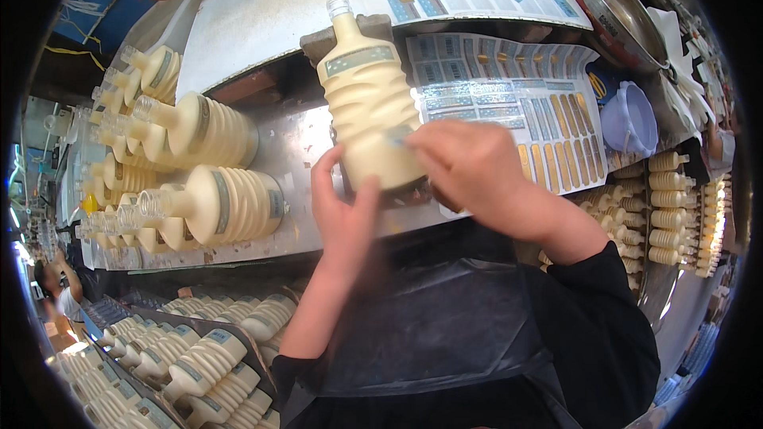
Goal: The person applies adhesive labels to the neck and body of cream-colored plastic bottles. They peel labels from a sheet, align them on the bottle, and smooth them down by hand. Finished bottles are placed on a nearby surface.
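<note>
Cream ridged bottle (367,95): lay at twelve o'clock, neck outward. Left hand (343,210): half-open, touched its base at seven. Right hand (477,167): fingertips bunched by a small label (397,134), four o'clock; grip unclear.

Factory workshop: cream bottle (367,103) at metal bench (286,151), matching bottles (208,359) racked near left, sticker sheets (489,103) far right.

A passable strip of metal bench (289,137) separates the centre bottle (367,103) from crowded bottles (232,208) leftward; a lavender bucket (629,121) blocks the right beyond label sheets (502,100).
</note>
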A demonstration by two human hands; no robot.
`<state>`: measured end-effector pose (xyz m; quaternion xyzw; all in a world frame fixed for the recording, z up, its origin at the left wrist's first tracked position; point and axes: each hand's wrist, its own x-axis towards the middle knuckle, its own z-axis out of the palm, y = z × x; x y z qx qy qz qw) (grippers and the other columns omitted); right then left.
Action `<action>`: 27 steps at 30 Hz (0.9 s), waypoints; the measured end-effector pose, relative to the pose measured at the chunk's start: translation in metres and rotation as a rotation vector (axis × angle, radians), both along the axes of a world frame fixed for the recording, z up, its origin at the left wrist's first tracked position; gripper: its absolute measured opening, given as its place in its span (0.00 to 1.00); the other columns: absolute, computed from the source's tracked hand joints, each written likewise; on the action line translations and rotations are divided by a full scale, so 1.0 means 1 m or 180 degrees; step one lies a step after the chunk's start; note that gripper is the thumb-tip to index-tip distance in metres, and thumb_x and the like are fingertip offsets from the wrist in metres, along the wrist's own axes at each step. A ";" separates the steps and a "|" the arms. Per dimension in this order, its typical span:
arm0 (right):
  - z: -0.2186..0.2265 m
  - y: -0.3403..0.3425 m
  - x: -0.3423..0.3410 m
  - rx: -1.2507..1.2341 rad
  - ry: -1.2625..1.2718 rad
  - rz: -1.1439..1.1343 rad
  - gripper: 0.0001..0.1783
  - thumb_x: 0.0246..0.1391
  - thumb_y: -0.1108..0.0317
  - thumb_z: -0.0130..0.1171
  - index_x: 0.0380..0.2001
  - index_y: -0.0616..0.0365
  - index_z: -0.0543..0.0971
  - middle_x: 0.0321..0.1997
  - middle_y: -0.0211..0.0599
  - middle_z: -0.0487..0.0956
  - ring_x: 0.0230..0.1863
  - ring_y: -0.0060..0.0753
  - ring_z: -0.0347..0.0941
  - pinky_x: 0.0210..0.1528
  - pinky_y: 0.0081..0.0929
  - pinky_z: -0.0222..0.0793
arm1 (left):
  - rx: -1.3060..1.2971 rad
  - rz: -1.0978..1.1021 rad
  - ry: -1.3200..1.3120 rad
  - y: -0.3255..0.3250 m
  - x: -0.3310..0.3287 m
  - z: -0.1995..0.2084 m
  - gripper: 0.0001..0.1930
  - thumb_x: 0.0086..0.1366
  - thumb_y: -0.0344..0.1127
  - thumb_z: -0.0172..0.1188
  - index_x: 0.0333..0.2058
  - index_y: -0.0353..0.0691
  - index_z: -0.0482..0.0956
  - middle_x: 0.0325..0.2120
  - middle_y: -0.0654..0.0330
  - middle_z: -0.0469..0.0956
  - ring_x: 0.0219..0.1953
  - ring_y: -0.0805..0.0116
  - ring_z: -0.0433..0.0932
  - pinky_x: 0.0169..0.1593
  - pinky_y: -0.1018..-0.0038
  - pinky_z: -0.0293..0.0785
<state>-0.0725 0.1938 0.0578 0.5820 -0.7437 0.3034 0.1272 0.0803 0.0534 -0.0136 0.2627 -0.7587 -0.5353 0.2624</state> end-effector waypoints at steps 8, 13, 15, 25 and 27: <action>-0.018 -0.011 0.043 0.0315 0.1016 -0.0329 0.06 0.42 0.70 0.60 0.26 0.55 0.73 0.26 0.32 0.71 0.19 0.29 0.72 0.19 0.26 0.65 | 0.1421 -0.0073 0.0659 -0.008 -0.017 0.006 0.25 0.71 0.39 0.55 0.62 0.33 0.64 0.57 0.51 0.67 0.60 0.63 0.66 0.66 0.65 0.61; -0.019 -0.008 0.054 0.0469 0.1350 -0.0440 0.06 0.42 0.70 0.60 0.25 0.55 0.74 0.26 0.33 0.71 0.17 0.26 0.69 0.18 0.24 0.62 | 0.0704 0.0155 0.0002 -0.010 -0.026 0.001 0.28 0.66 0.39 0.64 0.60 0.35 0.64 0.56 0.51 0.67 0.59 0.61 0.66 0.65 0.64 0.63; -0.015 0.001 0.060 0.0601 0.1312 -0.0364 0.14 0.44 0.70 0.61 0.37 0.61 0.80 0.37 0.37 0.79 0.18 0.28 0.71 0.19 0.25 0.64 | 0.0712 0.0157 0.0075 -0.009 -0.025 0.000 0.28 0.66 0.39 0.65 0.59 0.35 0.65 0.56 0.51 0.67 0.59 0.61 0.67 0.65 0.64 0.64; -0.035 0.003 0.015 0.0407 -0.2466 -0.1002 0.28 0.55 0.53 0.70 0.49 0.62 0.75 0.28 0.35 0.76 0.29 0.38 0.76 0.33 0.34 0.71 | 0.1028 0.0035 0.0669 0.005 -0.017 -0.013 0.33 0.67 0.33 0.63 0.67 0.33 0.60 0.63 0.47 0.64 0.66 0.58 0.65 0.69 0.63 0.62; -0.047 -0.003 0.009 0.0458 -0.3059 -0.1094 0.37 0.53 0.51 0.72 0.57 0.62 0.69 0.26 0.27 0.70 0.30 0.22 0.68 0.34 0.24 0.67 | 0.0867 0.0026 0.0429 0.008 -0.018 -0.006 0.34 0.66 0.32 0.63 0.68 0.34 0.58 0.64 0.47 0.63 0.67 0.58 0.64 0.69 0.63 0.62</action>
